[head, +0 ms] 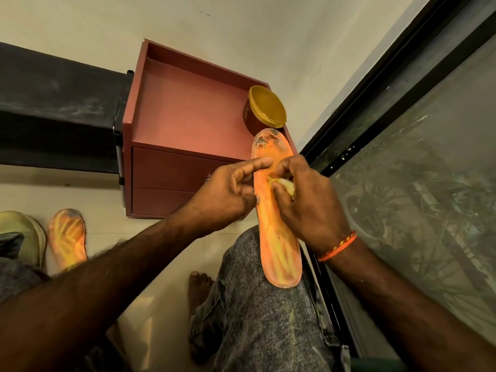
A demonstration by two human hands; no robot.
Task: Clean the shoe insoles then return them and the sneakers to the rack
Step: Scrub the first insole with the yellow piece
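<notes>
- Right now, head view: orange insole [277, 237] lies lengthwise along the person's right thigh [257, 304], heel end toward the knee-side bottom, worn toe end up near the front right corner of the red-brown drawer cabinet [188, 108].
- Left hand [228, 194] steadies the insole: forefinger stretched across its upper part, thumb touching its left edge, so a light pinch on the insole.
- Right hand [306, 200] is curled round a small pale yellow wad, cloth or sponge [285, 183], can't tell which, pressed on the insole's middle.
- Step in hand, as I judge it: scrubbing the mid section. To do it well, keep the left grip firm so the thin insole doesn't slide off the thigh, work in short strokes toward the frayed toe, go easy there since the surface looks torn.
- Gold-lidded round tub [264, 110] sits at the cabinet top's right edge, just beyond the insole tip; lid on, contents unreadable.
- Second insole [68, 240] lies on the tiled floor [166, 251] at the left, beside a pale green sneaker [25, 234], partly cut by the frame edge.
- Dark rack shelf [53, 103] runs left of the cabinet, touching it.
- Task looks early: both insoles out, nothing back on the rack.
</notes>
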